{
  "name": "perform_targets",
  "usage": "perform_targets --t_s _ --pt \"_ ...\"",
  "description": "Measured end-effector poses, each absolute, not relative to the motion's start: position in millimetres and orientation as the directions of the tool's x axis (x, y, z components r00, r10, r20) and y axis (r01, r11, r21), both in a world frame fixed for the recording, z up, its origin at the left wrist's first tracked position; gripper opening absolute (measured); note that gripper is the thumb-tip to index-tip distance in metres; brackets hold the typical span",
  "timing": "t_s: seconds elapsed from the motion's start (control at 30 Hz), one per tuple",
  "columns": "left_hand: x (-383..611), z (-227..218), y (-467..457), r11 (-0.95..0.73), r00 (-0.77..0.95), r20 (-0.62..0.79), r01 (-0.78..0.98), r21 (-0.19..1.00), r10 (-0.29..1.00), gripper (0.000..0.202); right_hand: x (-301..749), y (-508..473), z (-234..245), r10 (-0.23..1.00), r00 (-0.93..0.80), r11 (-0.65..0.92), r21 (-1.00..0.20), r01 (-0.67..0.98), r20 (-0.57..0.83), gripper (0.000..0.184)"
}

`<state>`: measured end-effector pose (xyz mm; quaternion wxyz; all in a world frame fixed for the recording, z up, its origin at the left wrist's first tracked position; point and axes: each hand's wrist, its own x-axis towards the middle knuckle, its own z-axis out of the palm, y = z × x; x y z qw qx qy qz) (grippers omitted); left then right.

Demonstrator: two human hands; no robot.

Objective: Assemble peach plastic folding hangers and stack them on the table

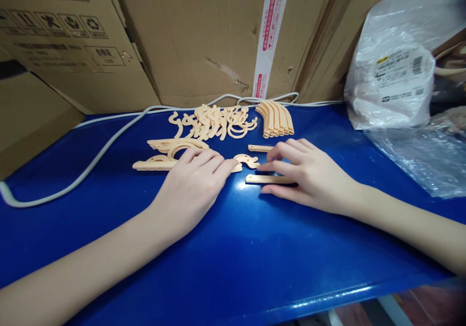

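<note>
My left hand [198, 183] curls over a group of beige plastic hanger parts, its fingers bent and pressed together. From under it a long straight hanger arm [151, 166] sticks out to the left; what the fingertips grip is partly hidden. A small curved hanger hook [247, 160] lies just right of those fingertips. My right hand [304, 171] hovers low with fingers apart, close to the hook. One straight hanger arm [269, 179] runs beneath its thumb and forefinger, and another arm [258, 148] reaches behind its fingers. Assembled-looking curved hanger parts [174, 144] lie beyond my left hand.
Loose hanger hooks [214, 122] form a pile at the back, beside a neat stack of curved arms [274, 118]. A white cable [124, 139] loops along the blue table [225, 268]. Cardboard boxes [204, 35] wall the back; plastic bags [393, 83] sit at right.
</note>
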<state>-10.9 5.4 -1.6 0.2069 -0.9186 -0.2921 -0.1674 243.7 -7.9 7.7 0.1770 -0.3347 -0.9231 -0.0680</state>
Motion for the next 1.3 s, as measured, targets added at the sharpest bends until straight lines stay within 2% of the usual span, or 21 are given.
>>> perform_targets --t_s 0.13,0.37,0.63,0.73,0.9,1.07,1.3 --pt "-8.8 -1.5 5.4 -0.735 0.745 0.481 0.625 -0.264 0.461 0.025 237.6 -9.5 4.1 0.560 -0.758 0.781 0.093 0.617 0.334 0.026" --pt "-8.1 -0.6 4.0 -0.739 0.738 0.514 0.620 -0.263 0.436 0.023 238.1 -9.9 6.1 0.435 -0.802 0.818 0.193 0.542 0.410 0.028" --pt "-8.7 -1.5 3.9 -0.730 0.757 0.508 0.607 -0.314 0.411 0.021 242.5 -14.9 4.3 0.482 -0.780 0.769 0.233 0.595 0.400 0.024" --pt "-9.2 -1.3 2.8 -0.741 0.761 0.503 0.599 -0.304 0.409 0.019 242.9 -14.6 4.5 0.500 -0.761 0.753 0.226 0.617 0.413 0.025" --pt "-8.7 0.8 1.1 -0.756 0.734 0.506 0.617 -0.217 0.454 0.018 243.1 -14.1 5.7 0.510 -0.732 0.746 0.192 0.638 0.451 0.027" --pt "-8.6 1.9 -0.8 -0.753 0.704 0.557 0.628 -0.197 0.441 0.021 244.4 -14.3 5.4 0.535 -0.737 0.763 0.138 0.632 0.413 0.030" --pt "-7.3 1.6 -0.7 -0.808 0.721 0.550 0.574 -0.134 0.421 0.023 243.2 -12.4 4.1 0.538 -0.741 0.782 0.090 0.617 0.401 0.025"
